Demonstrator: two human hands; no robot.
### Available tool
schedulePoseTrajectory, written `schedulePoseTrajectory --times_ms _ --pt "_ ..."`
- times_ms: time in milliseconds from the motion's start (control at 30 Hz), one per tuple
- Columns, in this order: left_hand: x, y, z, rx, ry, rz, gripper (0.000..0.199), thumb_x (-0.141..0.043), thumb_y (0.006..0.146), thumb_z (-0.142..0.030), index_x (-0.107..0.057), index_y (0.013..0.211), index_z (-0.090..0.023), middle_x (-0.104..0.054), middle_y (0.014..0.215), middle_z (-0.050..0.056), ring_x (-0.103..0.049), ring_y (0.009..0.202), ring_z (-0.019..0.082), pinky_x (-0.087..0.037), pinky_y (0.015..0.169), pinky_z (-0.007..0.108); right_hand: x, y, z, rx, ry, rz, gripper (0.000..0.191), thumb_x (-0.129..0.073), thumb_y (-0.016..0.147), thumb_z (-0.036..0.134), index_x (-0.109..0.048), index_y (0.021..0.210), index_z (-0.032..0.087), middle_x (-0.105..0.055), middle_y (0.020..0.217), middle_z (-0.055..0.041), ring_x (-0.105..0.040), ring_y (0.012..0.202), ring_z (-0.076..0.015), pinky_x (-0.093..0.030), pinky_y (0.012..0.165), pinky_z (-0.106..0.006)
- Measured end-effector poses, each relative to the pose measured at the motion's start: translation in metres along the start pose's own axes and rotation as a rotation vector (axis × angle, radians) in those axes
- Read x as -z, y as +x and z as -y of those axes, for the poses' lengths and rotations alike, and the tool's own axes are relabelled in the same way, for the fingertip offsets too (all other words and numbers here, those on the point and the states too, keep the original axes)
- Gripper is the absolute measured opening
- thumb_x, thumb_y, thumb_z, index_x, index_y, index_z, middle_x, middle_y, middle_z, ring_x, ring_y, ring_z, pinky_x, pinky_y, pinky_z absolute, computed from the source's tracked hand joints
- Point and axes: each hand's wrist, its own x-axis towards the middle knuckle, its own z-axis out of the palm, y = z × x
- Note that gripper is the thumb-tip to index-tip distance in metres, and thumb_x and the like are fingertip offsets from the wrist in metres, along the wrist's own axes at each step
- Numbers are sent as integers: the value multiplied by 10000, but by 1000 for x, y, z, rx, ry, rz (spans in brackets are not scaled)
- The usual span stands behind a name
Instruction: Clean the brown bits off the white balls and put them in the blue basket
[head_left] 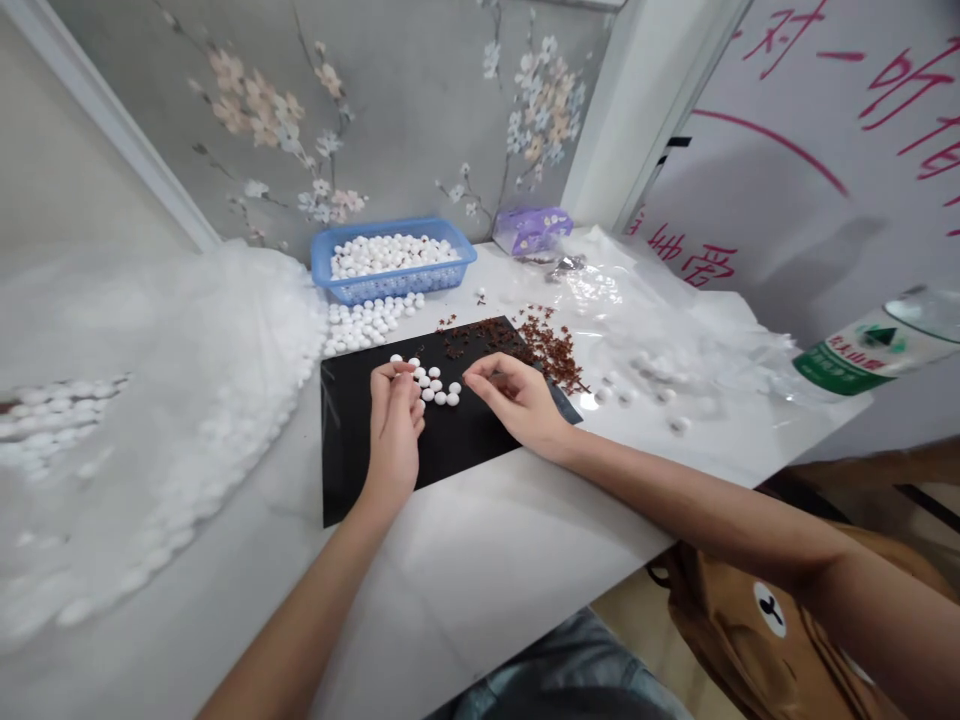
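Note:
My left hand [396,420] is closed over the left part of a black mat [352,440], its thumb and fingers pinched at a white ball [396,358]. Beside these fingers lies a small group of white balls [435,385] on the mat. To their right, my right hand [517,400] is closed in a pinch, with a tiny brown piece [466,378] at the fingertips. Its other fingers curl inward, and what lies under them is partly hidden. A pile of small brown star-shaped pieces [551,345] spreads across the mat's far right edge onto the table.
A blue basket [319,250] full of white balls stands at the back, more balls [367,320] before it. A large clear bag of balls [172,450] fills the left. Rightward are a purple packet [532,230], clear plastic bags [637,300], a bottle [862,350]; below, a brown backpack [735,620].

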Motion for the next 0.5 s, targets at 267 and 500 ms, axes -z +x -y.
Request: schedulePoseTrajectory --times_ms 267,500 --pt "-3 -1 3 144 -59 99 236 -723 636 -277 -579 793 -175 -613 733 -25 -547 623 49 -418 544 138 2 -3 4 -8 51 63 192 -526 822 366 -532 812 174 -489 695 26 -354 484 -44 -261 441 -212" --pt "-1 5 3 256 -101 99 246 -748 612 -307 -714 817 -177 -686 816 19 -580 643 40 -461 591 118 4 -3 6 70 36 123 150 -472 858 310 -497 823 166 -454 711 23 -348 507 -47 -297 464 -204"
